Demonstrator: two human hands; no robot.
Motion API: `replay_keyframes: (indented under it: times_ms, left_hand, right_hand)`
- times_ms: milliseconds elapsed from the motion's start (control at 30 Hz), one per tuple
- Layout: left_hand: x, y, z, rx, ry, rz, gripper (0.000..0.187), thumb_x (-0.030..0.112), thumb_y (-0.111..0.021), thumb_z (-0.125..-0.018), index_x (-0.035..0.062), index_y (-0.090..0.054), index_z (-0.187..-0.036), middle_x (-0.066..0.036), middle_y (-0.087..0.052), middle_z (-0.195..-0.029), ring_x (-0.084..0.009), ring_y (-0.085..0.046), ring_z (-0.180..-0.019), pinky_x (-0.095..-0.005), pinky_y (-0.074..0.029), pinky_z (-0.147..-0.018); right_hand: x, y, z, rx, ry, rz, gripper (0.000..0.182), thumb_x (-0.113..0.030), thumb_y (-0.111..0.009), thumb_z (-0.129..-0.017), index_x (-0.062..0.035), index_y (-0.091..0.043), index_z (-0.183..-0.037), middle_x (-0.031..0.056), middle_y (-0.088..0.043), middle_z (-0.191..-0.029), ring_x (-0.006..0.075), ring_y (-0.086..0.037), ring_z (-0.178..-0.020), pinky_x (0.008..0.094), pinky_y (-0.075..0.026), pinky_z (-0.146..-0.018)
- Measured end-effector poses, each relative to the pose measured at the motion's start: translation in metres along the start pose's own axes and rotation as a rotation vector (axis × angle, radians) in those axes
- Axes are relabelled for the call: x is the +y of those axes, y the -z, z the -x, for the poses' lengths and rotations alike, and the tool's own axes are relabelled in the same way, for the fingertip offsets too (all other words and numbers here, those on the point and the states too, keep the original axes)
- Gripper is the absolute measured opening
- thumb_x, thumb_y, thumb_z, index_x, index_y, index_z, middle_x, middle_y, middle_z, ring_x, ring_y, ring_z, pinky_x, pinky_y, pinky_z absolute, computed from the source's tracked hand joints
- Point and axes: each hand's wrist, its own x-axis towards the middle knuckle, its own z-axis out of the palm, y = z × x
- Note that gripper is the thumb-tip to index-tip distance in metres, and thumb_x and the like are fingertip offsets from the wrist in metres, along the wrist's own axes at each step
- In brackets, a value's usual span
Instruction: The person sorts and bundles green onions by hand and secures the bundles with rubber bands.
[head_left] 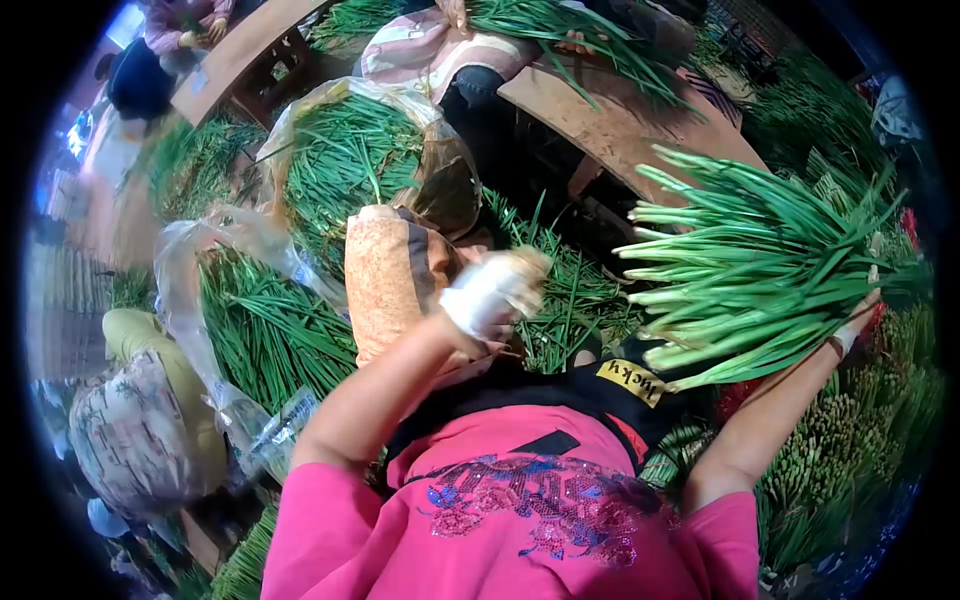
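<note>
Fanning out on the right, the bunch of green stalks (760, 260) is held by its leafy ends in the right hand's (864, 308) closed grip; stalks could slip or bend if that grip slackens or their pale ends catch the far bench's (625, 125) curved edge. The blurred left hand's (500, 290) grip I cannot tell, though there's swinging room between it and the bunch.
</note>
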Motion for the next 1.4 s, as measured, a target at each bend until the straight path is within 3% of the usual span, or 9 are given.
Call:
replay_keyframes:
  times_ms: [100, 267, 433, 567, 700, 800, 933, 1133, 1400]
  left_hand:
    - [0.002, 0.043, 0.016, 0.163, -0.018, 0.39, 0.018, 0.022, -0.056, -0.089, 0.0069, -0.059, -0.098, 0.0, -0.055, -0.062, -0.0073, -0.048, -0.046, -0.0236, -0.038, -0.041]
    - [0.039, -0.057, 0.029, -0.05, -0.756, -0.807, 0.034, 0.013, -0.06, -0.082, 0.0056, -0.058, -0.115, -0.012, -0.066, -0.086, -0.0222, -0.066, -0.071, -0.0315, -0.052, -0.057]
    - [0.034, -0.093, -0.007, -0.175, -0.744, -1.29, 0.017, 0.018, -0.062, -0.08, 0.0077, -0.063, -0.094, -0.013, -0.065, -0.082, -0.0309, -0.063, -0.069, -0.0383, -0.051, -0.062]
    - [0.033, -0.089, -0.014, -0.128, -0.979, -0.471, 0.014, 0.017, -0.059, -0.085, 0.0043, -0.063, -0.09, -0.011, -0.064, -0.079, -0.0252, -0.063, -0.071, -0.0348, -0.051, -0.066]
    - [0.072, -0.079, 0.006, -0.207, -0.396, 0.387, 0.018, 0.015, -0.063, -0.084, -0.0022, -0.061, -0.091, -0.009, -0.063, -0.087, -0.0149, -0.058, -0.069, -0.027, -0.048, -0.06]
    - [0.09, -0.072, 0.012, -0.319, -0.458, 0.479, 0.02, 0.018, -0.062, -0.085, -0.0013, -0.061, -0.09, -0.01, -0.062, -0.091, -0.0137, -0.057, -0.071, -0.0251, -0.047, -0.062]
    - [0.084, -0.082, -0.022, -0.339, -1.052, -0.102, 0.014, 0.016, -0.062, -0.084, 0.0019, -0.061, -0.086, -0.009, -0.057, -0.09, -0.0221, -0.054, -0.088, -0.0335, -0.044, -0.08]
    - [0.053, -0.067, -0.051, -0.009, -1.005, -1.253, 0.011, 0.014, -0.059, -0.074, 0.0057, -0.059, -0.081, -0.012, -0.054, -0.084, -0.0323, -0.055, -0.078, -0.0384, -0.048, -0.067]
    - [0.096, 0.032, -0.062, 0.245, -0.681, 0.31, 0.013, 0.018, -0.056, -0.085, 0.0057, -0.059, -0.088, -0.006, -0.062, -0.09, -0.0172, -0.059, -0.083, -0.0277, -0.046, -0.07]
  right_hand:
    - [-0.012, 0.042, -0.017, 0.034, -0.027, 0.022, 0.043, -0.035, -0.045, -0.093, -0.0032, -0.053, -0.12, 0.0128, -0.059, -0.112, 0.025, -0.059, -0.097, 0.0385, -0.049, -0.085]
    - [-0.018, -0.066, 0.034, 0.213, -0.009, 0.011, 0.04, -0.033, -0.058, -0.085, -0.0036, -0.058, -0.113, 0.0094, -0.062, -0.105, 0.022, -0.06, -0.09, 0.0348, -0.05, -0.077]
    - [-0.009, -0.093, 0.051, 0.006, -0.013, -0.091, 0.04, -0.032, -0.058, -0.085, -0.0038, -0.058, -0.114, 0.008, -0.061, -0.107, 0.021, -0.059, -0.089, 0.0329, -0.049, -0.078]
    - [0.012, -0.055, 0.03, 0.014, -0.016, -0.076, 0.042, -0.031, -0.055, -0.087, -0.004, -0.056, -0.119, 0.0079, -0.06, -0.109, 0.0209, -0.059, -0.091, 0.0336, -0.049, -0.08]
    - [0.008, -0.102, 0.062, 0.03, -0.109, -0.179, 0.043, -0.022, -0.05, -0.089, -0.0038, -0.049, -0.127, 0.0065, -0.06, -0.107, 0.0188, -0.059, -0.09, 0.0335, -0.049, -0.079]
    - [0.008, -0.13, 0.075, -0.297, -0.117, -0.355, 0.049, -0.017, -0.048, -0.088, -0.0054, -0.04, -0.135, 0.0061, -0.06, -0.108, 0.0183, -0.058, -0.092, 0.0342, -0.049, -0.082]
    - [0.008, -0.165, 0.083, -0.558, -0.134, -0.464, 0.06, -0.013, -0.053, -0.085, -0.006, -0.031, -0.14, 0.0076, -0.059, -0.107, 0.0187, -0.057, -0.095, 0.0336, -0.046, -0.088]
    - [0.002, -0.192, 0.099, -0.609, -0.094, -0.436, 0.067, -0.01, -0.056, -0.081, -0.0023, -0.027, -0.14, 0.0078, -0.059, -0.102, 0.0187, -0.057, -0.094, 0.0349, -0.046, -0.088]
    - [0.005, -0.136, 0.076, -0.281, -0.088, -0.417, 0.039, -0.016, -0.061, -0.082, 0.0034, -0.055, -0.115, 0.0082, -0.062, -0.098, 0.0193, -0.059, -0.091, 0.0314, -0.047, -0.087]
